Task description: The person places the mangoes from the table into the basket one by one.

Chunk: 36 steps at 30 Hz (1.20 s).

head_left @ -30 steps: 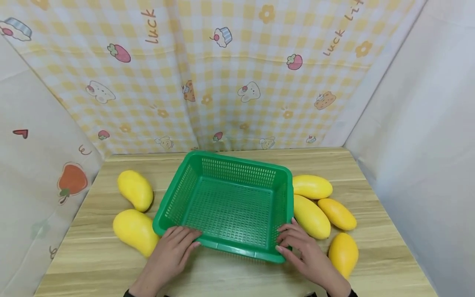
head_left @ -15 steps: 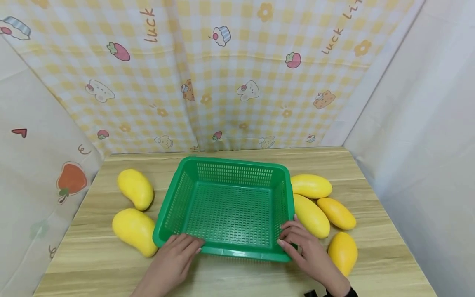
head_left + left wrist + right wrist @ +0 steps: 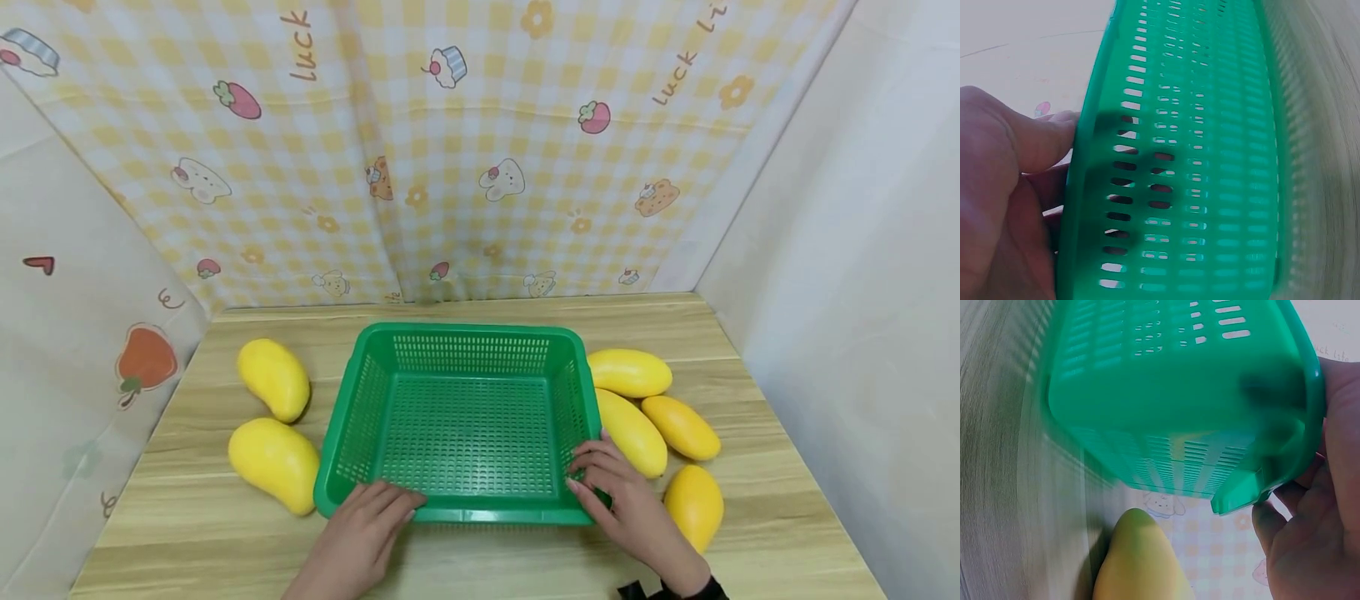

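Observation:
A green plastic basket with slotted walls sits on the wooden table, nothing inside it. Over the left part of its near rim, my left hand hooks its fingers inward. The left wrist view shows the thumb pressed against the rim's outer edge, and finger shapes show dark through the slots. My right hand grips the near right corner, with its fingers over the rim and the thumb at the front. In the right wrist view, that hand curls round the rim, and a yellow mango lies below.
Two yellow mangoes lie left of the basket, the nearer mango close to its wall. Several more lie on the right, one mango beside the wall and another mango by the right wrist. A checked curtain hangs behind the table.
The basket has turned to sit squarer with the table, its far side coming nearer and its near right corner shifting right. Both hands have moved slightly rightward with it. The mangoes have stayed put.

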Each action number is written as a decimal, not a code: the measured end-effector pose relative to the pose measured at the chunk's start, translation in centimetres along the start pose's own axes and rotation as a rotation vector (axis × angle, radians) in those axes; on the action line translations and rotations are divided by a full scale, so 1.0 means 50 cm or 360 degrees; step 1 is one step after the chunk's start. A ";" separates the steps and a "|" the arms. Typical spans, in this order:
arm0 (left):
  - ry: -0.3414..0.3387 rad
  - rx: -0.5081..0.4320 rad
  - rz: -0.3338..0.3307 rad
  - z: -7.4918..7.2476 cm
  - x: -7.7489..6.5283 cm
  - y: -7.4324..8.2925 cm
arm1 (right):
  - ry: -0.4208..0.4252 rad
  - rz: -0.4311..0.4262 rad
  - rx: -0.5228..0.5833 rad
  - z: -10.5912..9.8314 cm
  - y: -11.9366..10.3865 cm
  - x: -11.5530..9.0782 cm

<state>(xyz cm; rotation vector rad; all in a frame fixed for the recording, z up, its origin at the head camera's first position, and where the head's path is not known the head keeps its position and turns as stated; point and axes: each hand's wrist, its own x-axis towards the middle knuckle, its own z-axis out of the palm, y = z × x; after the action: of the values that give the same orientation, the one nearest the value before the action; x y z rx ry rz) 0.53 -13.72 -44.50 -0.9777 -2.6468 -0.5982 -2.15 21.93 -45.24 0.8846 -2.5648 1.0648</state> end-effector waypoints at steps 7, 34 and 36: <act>-0.0001 -0.0093 -0.0020 -0.004 -0.005 0.021 | 0.0013 0.0018 -0.0003 -0.003 0.005 -0.005; -0.0196 -0.0331 -0.0144 -0.021 -0.017 0.040 | 0.0071 0.0011 -0.0022 -0.002 -0.011 -0.013; -0.0227 -0.0343 -0.0154 -0.023 -0.018 0.040 | 0.0062 0.0019 -0.0028 -0.003 -0.014 -0.013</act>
<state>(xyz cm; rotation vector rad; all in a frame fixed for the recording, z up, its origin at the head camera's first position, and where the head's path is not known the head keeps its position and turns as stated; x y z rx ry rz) 2.64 -13.33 -43.25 -0.9871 -2.8127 -0.8820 -1.23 21.95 -45.01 0.8369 -2.5468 1.0507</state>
